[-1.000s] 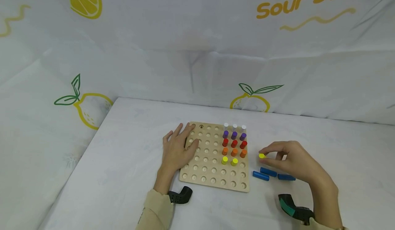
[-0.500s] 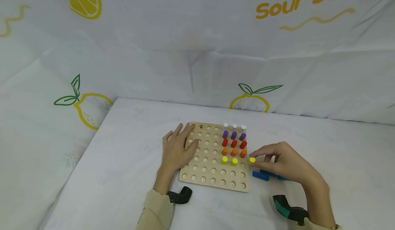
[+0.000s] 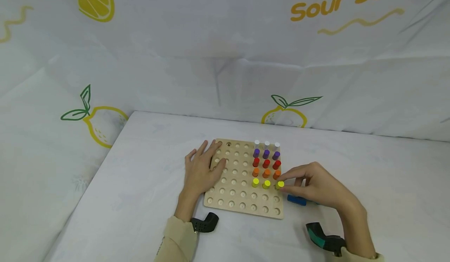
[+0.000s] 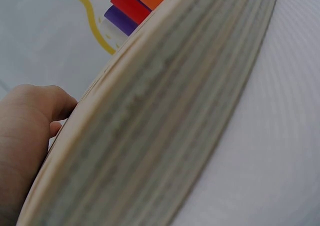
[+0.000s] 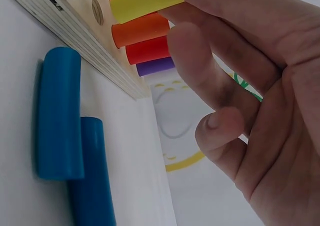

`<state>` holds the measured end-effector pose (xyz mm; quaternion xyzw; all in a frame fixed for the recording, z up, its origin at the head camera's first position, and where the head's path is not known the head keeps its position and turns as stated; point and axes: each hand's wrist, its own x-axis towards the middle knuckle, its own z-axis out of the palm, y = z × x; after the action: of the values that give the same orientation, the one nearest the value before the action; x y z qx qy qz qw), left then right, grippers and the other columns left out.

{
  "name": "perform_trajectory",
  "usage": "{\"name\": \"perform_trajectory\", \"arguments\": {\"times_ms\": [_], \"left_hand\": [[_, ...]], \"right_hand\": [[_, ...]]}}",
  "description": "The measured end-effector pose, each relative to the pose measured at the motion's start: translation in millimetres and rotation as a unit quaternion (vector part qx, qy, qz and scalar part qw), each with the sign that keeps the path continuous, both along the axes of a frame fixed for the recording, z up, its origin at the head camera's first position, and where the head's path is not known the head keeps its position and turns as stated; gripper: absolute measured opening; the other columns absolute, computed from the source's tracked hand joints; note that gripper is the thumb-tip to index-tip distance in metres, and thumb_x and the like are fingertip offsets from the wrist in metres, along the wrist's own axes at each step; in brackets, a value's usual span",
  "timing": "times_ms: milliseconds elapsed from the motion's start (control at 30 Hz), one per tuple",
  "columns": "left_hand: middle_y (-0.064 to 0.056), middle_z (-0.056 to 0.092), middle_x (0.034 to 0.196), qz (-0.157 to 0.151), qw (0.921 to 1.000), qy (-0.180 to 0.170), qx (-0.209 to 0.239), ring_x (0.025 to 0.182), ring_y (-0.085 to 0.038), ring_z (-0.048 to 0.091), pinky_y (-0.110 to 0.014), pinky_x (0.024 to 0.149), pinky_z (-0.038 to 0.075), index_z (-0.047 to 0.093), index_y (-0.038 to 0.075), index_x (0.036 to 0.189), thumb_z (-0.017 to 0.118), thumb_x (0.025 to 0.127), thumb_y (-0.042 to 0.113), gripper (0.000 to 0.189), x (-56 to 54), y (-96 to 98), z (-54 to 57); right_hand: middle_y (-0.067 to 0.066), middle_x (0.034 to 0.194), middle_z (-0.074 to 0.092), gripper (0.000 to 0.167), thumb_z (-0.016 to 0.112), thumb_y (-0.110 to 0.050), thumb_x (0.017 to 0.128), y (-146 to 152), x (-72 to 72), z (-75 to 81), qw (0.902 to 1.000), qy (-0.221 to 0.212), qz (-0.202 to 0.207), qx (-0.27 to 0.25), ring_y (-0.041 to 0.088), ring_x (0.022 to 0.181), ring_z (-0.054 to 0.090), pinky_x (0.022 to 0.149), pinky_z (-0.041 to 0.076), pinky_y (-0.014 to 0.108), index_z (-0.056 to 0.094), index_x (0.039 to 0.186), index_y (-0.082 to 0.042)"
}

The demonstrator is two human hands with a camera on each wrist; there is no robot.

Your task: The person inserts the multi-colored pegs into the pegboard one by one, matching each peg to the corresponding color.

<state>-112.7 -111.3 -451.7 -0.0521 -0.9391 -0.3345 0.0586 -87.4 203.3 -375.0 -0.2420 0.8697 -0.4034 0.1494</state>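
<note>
A wooden pegboard (image 3: 236, 192) lies on the table, with rows of white, purple, red, orange and yellow pegs standing in its right-hand columns. My right hand (image 3: 316, 185) pinches a yellow peg (image 3: 279, 185) between thumb and fingers at the board's right edge, in line with two other yellow pegs. In the right wrist view that yellow peg (image 5: 145, 3) is tilted over the board's holes; whether its lower end sits in a hole I cannot tell. My left hand (image 3: 201, 173) rests on the board's left edge, fingers spread and thumb over the top.
Blue pegs (image 3: 297, 200) lie loose on the white tabletop (image 3: 147, 168), right of the board and partly under my right hand. Another blue peg (image 5: 92, 171) shows beside the first in the right wrist view. A printed cloth (image 3: 183, 66) hangs behind the table.
My right hand has moved left with the yellow peg, from above the blue pegs to the board's right edge. The left hand has stayed in place on the board.
</note>
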Motion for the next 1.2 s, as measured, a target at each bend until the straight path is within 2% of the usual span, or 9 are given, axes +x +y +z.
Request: {"name": "perform_trajectory", "arguments": {"times_ms": [133,433,833,1067,1200], "left_hand": [[-0.001,0.05,0.157,0.001,1.0,0.0,-0.002,0.154,-0.024,0.036,-0.055,0.121,0.02,0.056,0.025,0.147,0.056,0.095,0.044,0.055,-0.5,0.1,-1.2],[-0.002,0.051,0.156,0.002,1.0,0.004,0.0,0.154,-0.025,0.037,-0.056,0.121,0.021,0.057,0.025,0.147,0.056,0.095,0.044,0.055,-0.5,0.1,-1.5],[-0.003,0.052,0.156,0.001,1.0,0.007,0.002,0.154,-0.026,0.038,-0.056,0.121,0.021,0.058,0.024,0.146,0.057,0.095,0.044,0.055,-0.1,0.3,-1.3],[-0.003,0.052,0.156,0.002,1.0,0.004,-0.002,0.154,-0.025,0.038,-0.056,0.121,0.021,0.057,0.024,0.146,0.056,0.095,0.044,0.055,-0.3,0.3,-1.0],[-0.002,0.052,0.156,0.003,1.0,0.002,0.0,0.154,-0.025,0.037,-0.055,0.121,0.02,0.057,0.024,0.146,0.056,0.096,0.044,0.055,0.0,0.2,-0.7]], "right_hand": [[0.001,0.098,0.081,0.018,0.083,-0.019,0.086,-2.6,0.0,-1.0,0.9999,-0.011,0.005,-0.007,0.003,0.063,0.054,0.053,0.047,0.021,0.082,0.103,-0.014],[-0.003,0.09,0.079,0.018,0.083,-0.019,0.085,-6.8,-0.6,-2.0,0.9992,-0.038,0.004,-0.007,0.003,0.057,0.052,0.05,0.045,0.022,0.083,0.103,-0.014],[-0.004,0.086,0.077,0.019,0.084,-0.021,0.084,-5.5,-1.9,-3.7,0.9988,-0.048,-0.002,0.011,0.002,0.056,0.05,0.048,0.043,0.022,0.083,0.101,-0.014],[-0.004,0.077,0.075,0.018,0.084,-0.022,0.083,-6.2,-3.3,-5.2,0.9981,-0.056,-0.006,0.027,0.002,0.054,0.049,0.047,0.042,0.022,0.083,0.1,-0.014],[-0.005,0.08,0.076,0.02,0.085,-0.023,0.083,-5.6,-3.5,-4.6,0.9981,-0.05,-0.008,0.036,0.002,0.054,0.047,0.047,0.04,0.021,0.083,0.101,-0.015]]}}
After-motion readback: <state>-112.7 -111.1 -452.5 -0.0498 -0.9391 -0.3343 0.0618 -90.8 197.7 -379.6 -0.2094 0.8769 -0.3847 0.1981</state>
